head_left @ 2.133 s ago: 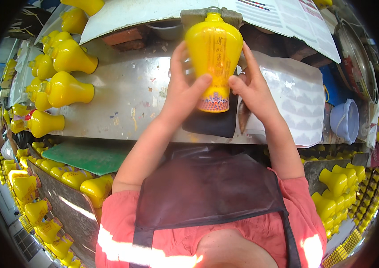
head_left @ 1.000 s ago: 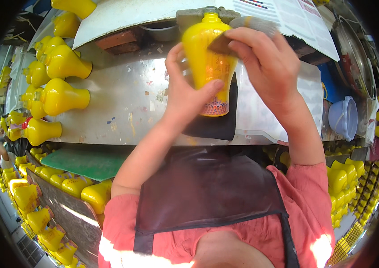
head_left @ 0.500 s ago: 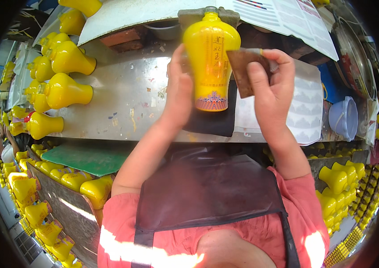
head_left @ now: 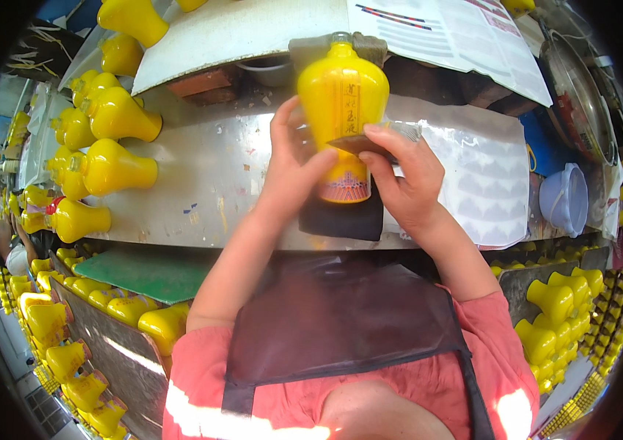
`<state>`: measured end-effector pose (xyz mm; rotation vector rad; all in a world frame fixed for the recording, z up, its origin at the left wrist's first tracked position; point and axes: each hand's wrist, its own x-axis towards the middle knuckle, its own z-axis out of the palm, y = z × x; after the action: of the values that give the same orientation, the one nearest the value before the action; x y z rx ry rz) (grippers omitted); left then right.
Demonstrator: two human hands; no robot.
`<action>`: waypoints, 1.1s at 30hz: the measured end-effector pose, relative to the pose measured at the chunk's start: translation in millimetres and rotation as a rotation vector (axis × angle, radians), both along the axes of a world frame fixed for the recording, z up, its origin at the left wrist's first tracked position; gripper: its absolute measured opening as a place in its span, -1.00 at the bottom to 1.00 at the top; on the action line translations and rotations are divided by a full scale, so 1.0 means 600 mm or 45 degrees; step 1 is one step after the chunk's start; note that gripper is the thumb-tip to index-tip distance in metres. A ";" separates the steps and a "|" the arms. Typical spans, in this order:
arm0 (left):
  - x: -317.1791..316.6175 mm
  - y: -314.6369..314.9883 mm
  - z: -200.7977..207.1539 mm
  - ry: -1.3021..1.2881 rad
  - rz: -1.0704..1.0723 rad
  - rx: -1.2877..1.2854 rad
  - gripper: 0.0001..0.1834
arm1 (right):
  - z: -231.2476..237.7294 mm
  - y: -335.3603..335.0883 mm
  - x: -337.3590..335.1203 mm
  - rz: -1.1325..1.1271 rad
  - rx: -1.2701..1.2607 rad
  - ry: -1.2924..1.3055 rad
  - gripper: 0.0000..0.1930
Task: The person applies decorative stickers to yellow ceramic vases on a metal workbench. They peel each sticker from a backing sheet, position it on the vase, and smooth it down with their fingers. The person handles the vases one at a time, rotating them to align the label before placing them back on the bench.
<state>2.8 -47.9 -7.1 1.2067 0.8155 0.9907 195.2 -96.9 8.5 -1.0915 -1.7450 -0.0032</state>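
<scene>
A glossy yellow bottle (head_left: 328, 84) lies on its back with its clear neck away from me. Its neck end rests on a grey pad (head_left: 371, 48) and its base is over a black cloth (head_left: 341, 222). Dark lettering runs down the front, above a blue and red patterned band near the base. My left hand (head_left: 286, 172) holds the bottle's left side, thumb across the lower front. A flat brown scraper (head_left: 352, 144) is pinched in my right hand (head_left: 412, 176), its edge at the bottle's front just below the lettering.
White decal sheets (head_left: 489, 172) lie to the right, beside a pale blue bucket (head_left: 564, 199). More yellow bottles (head_left: 119, 167) lie along the bench's left. A printed sheet (head_left: 465, 44) and bricks (head_left: 205, 82) are at the back. Below the bench are a green board (head_left: 146, 273) and crated bottles (head_left: 550, 297).
My right hand has brought the scraper leftward and down from beside the bottle onto its front, turning it flatter. My left thumb has come over the bottle's front. The whole view has shifted slightly.
</scene>
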 end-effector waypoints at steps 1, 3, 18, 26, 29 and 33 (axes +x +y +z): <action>0.002 0.002 0.002 0.034 0.029 0.050 0.07 | 0.013 0.013 0.002 -0.106 0.034 -0.062 -0.62; 0.007 0.010 0.008 0.109 0.112 0.149 0.07 | 0.037 0.043 0.020 -0.270 -0.048 0.044 -0.66; 0.064 0.110 0.038 0.127 0.218 0.215 -0.64 | 0.075 0.096 0.012 -0.218 -0.712 0.268 -0.58; 0.067 0.112 0.043 0.131 0.215 0.148 -0.71 | 0.073 0.094 0.027 0.079 -0.721 0.510 -0.61; 0.066 0.107 0.043 0.086 0.229 0.185 -0.65 | 0.072 0.080 0.022 0.054 -0.312 -0.087 -0.63; 0.065 0.105 0.039 0.162 0.256 0.296 -0.63 | 0.074 0.073 0.022 -0.079 -0.452 -0.216 -0.56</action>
<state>41.7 15.4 16.3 1.4176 0.9553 1.2075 208.4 -53.2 53.1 -1.4371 -1.9083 0.1866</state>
